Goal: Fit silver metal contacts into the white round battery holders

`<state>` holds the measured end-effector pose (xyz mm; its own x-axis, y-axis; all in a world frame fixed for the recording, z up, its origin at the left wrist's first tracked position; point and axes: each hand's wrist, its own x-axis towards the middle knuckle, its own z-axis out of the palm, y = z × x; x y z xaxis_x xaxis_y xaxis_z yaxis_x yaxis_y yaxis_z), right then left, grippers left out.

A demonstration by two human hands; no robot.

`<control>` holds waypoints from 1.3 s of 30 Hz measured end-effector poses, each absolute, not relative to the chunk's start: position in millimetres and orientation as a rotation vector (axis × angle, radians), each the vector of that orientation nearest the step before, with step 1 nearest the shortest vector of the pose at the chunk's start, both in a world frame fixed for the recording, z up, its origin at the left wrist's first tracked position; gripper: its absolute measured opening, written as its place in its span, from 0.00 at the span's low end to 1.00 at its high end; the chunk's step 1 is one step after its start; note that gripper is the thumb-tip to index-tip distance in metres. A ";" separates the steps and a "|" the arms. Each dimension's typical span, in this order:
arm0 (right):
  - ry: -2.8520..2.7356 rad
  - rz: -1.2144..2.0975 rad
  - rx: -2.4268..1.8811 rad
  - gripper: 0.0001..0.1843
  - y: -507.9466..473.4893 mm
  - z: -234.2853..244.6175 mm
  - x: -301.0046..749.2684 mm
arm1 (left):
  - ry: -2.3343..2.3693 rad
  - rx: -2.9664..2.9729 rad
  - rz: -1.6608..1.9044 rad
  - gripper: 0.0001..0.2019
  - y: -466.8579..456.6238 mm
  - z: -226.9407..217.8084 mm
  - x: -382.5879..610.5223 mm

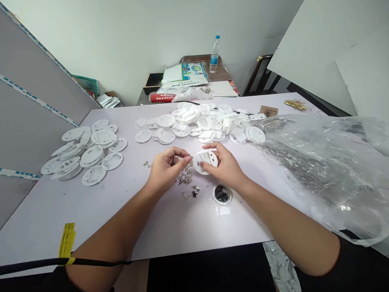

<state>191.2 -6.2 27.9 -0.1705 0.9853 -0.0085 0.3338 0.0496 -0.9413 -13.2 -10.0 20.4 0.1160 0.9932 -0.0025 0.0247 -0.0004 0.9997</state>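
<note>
My right hand (226,165) is closed on a white round plastic battery holder (205,157) with slots, its thumb pressing near a small metal contact in it. Close to the holder's left edge, my left hand (168,167) pinches a thin dark tool (173,158); its kind is unclear, and the fingers hide most of it. A tiny piece shows at the left fingertips, too small to name. Loose metal contacts (186,177) lie on the table below and between the hands. A round dark-centred container (221,194) stands beneath my right wrist.
White round holders are piled at the left (91,152) and along the back (194,123). Clear plastic bags (322,162) cover the right side. Gold-coloured parts (296,105) lie at the back right. A black cable (97,262) crosses my left forearm.
</note>
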 end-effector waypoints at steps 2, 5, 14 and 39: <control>-1.697 1.049 -1.382 0.17 -7.2 28.8 191.4 | 1.144 1.282 1.083 0.14 -10.4 20.8 -13.6; -1.828 1.014 -1.344 0.10 -9.4 32.0 189.9 | 1.171 1.328 1.033 0.14 -10.5 20.9 -13.7; -1.910 0.980 -1.352 0.16 -13.2 34.5 188.0 | 1.272 1.534 1.031 0.11 -11.3 18.9 -11.0; -1.957 0.956 -1.273 0.06 -16.4 34.4 183.6 | 1.429 1.785 1.090 0.09 -14.7 16.0 -3.8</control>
<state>183.6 -16.4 34.4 -0.3526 0.9301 0.1029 0.4903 0.2773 -0.8263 -3.8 -14.7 16.0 0.0835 0.9697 0.2295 0.4775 -0.2410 0.8449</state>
